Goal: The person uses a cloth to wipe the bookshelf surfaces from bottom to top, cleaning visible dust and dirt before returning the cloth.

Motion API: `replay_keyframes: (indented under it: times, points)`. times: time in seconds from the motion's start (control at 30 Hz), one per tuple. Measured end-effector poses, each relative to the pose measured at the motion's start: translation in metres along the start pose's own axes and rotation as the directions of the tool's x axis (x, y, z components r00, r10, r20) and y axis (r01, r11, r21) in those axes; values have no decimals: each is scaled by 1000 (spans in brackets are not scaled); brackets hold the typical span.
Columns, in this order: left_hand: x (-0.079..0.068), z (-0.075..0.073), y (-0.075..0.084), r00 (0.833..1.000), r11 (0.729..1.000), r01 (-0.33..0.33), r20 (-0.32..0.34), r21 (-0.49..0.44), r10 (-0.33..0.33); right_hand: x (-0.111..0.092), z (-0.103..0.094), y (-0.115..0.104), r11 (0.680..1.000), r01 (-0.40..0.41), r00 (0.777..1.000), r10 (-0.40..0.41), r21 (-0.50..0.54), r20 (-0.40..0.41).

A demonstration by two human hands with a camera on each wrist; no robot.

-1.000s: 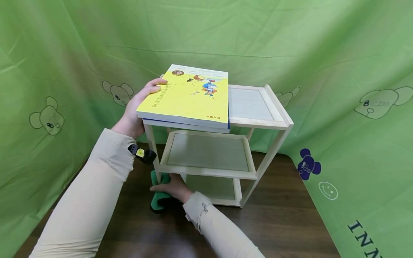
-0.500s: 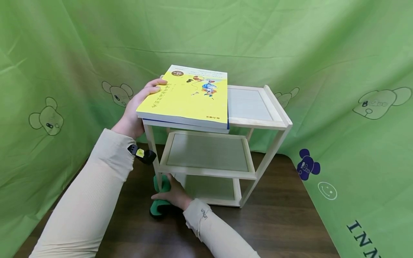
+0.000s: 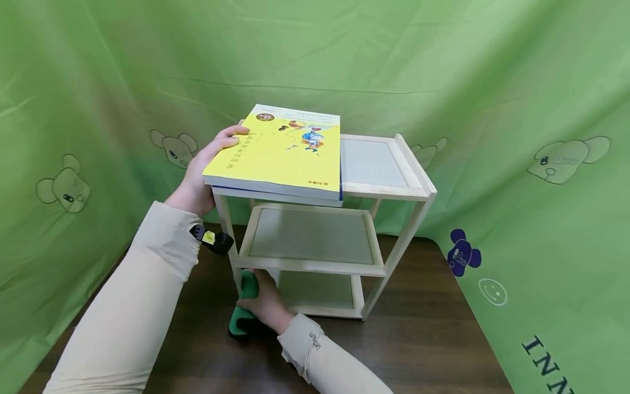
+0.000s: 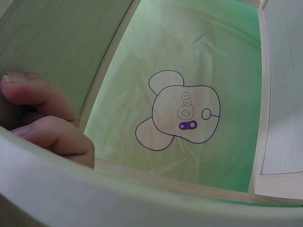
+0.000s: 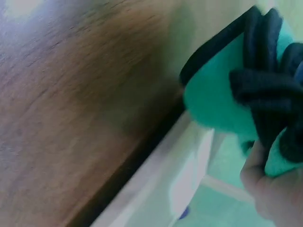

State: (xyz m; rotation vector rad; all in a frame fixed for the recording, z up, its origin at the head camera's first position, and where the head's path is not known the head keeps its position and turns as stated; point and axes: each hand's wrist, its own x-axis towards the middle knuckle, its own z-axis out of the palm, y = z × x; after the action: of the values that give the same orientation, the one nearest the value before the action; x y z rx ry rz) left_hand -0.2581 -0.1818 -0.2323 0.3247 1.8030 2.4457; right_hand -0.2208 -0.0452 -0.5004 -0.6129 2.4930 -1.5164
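Note:
A white wooden three-tier shelf rack (image 3: pixel 311 266) stands in the middle. On its top tier lie a yellow-covered book (image 3: pixel 280 158) and a blue-edged book (image 3: pixel 275 196) beneath it. My left hand (image 3: pixel 202 172) grips the top tier's left edge, with fingers on the yellow cover; in the left wrist view, curled fingers (image 4: pixel 47 137) show under the boards. Low at the rack's front left leg (image 3: pixel 225 216), my right hand (image 3: pixel 268 301) holds a green cloth with black edging (image 3: pixel 249 287) around that leg. Bunched black folds of the cloth show in the right wrist view.
The rack stands on a dark wooden surface (image 3: pixel 418 339). A green curtain (image 3: pixel 315 54) printed with bear heads hangs behind it and at both sides. The middle tier (image 3: pixel 310 235) and bottom tier (image 3: pixel 317 293) lie below the books.
My right hand and the cloth have slid slightly down the front left leg. My left hand stays at the books and top edge. The head view has shifted a little.

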Motion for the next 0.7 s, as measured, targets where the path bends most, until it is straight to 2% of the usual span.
replay_keyframes:
  times: [0.13,0.33,0.5,0.6,0.7]
  points:
    - [0,0,0,1000,1000,-1,7,-6,1,-8,-3,-9,999,3,998,-5,-42,-57]
    - [0,0,0,1000,1000,8,12,-11,-7,-18,-5,-24,997,-58,991,64,59,-115]
    - [-2,-2,1,1000,999,15,8,36,-15,-24,-8,-36,987,-67,984,91,148,-156]
    - [-2,-3,1,1000,999,12,7,51,-12,-26,-12,-41,984,-64,981,92,163,-172]
    - [-2,-3,1,1000,999,12,12,41,-13,-30,-18,-44,988,-73,981,96,137,-167]
